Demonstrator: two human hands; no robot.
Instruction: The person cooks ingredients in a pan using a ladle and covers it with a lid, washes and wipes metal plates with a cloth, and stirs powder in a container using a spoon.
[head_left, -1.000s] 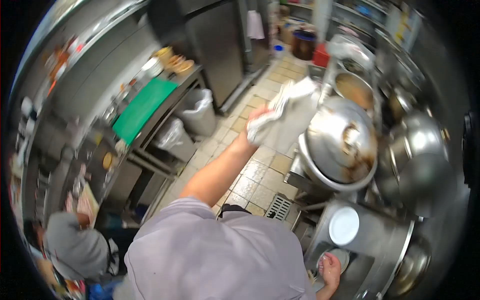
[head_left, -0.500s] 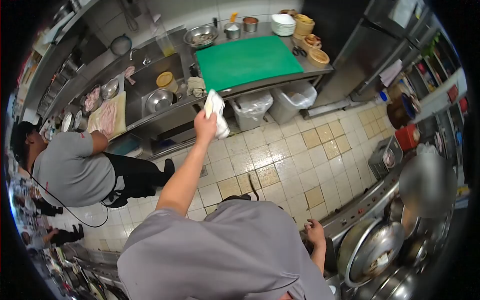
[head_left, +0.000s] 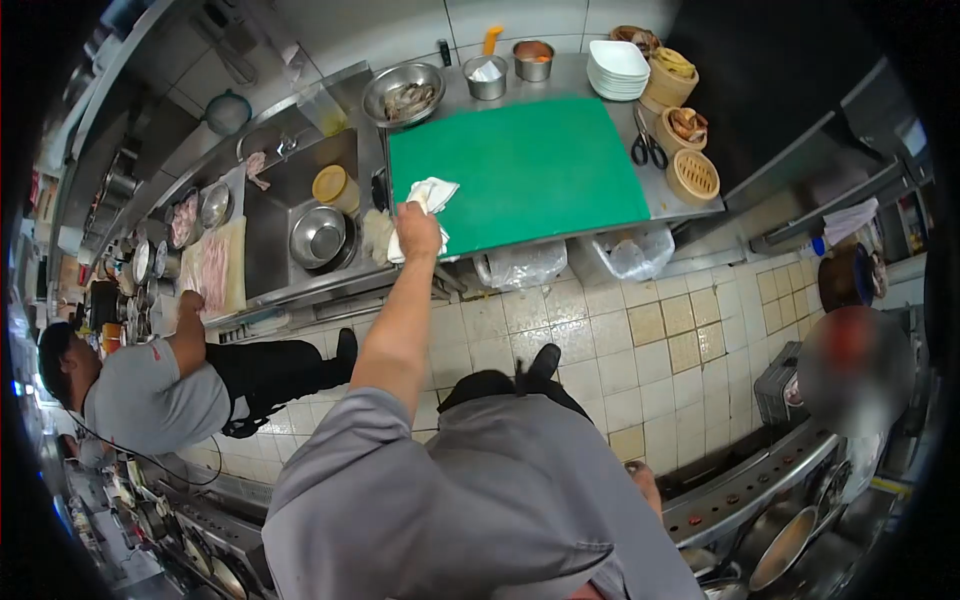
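My left hand (head_left: 418,230) is closed on a white cloth (head_left: 433,194). Its folds lie on the left front corner of a green cutting board (head_left: 520,165), and part of it hangs below my fingers. Just left of the hand, a crumpled beige rag (head_left: 376,236) rests at the sink's edge. A black-handled tool (head_left: 379,188) lies along the board's left side, partly hidden. My right hand (head_left: 645,483) hangs low at my right side, partly covered by my shirt. Its fingers look loosely bent and apart, with nothing visible in them.
Behind the board stand a metal bowl (head_left: 404,95), metal cups (head_left: 487,77) and white plates (head_left: 618,70). Scissors (head_left: 648,140) and bamboo steamers (head_left: 693,176) sit to the right. A co-worker (head_left: 160,390) works left of the sink (head_left: 270,215). Lined bins (head_left: 630,252) stand under the counter.
My left hand has brought the cloth from in front of the counter onto the board's left front corner. I am closer to the counter. The co-worker's arm has shifted at the meat.
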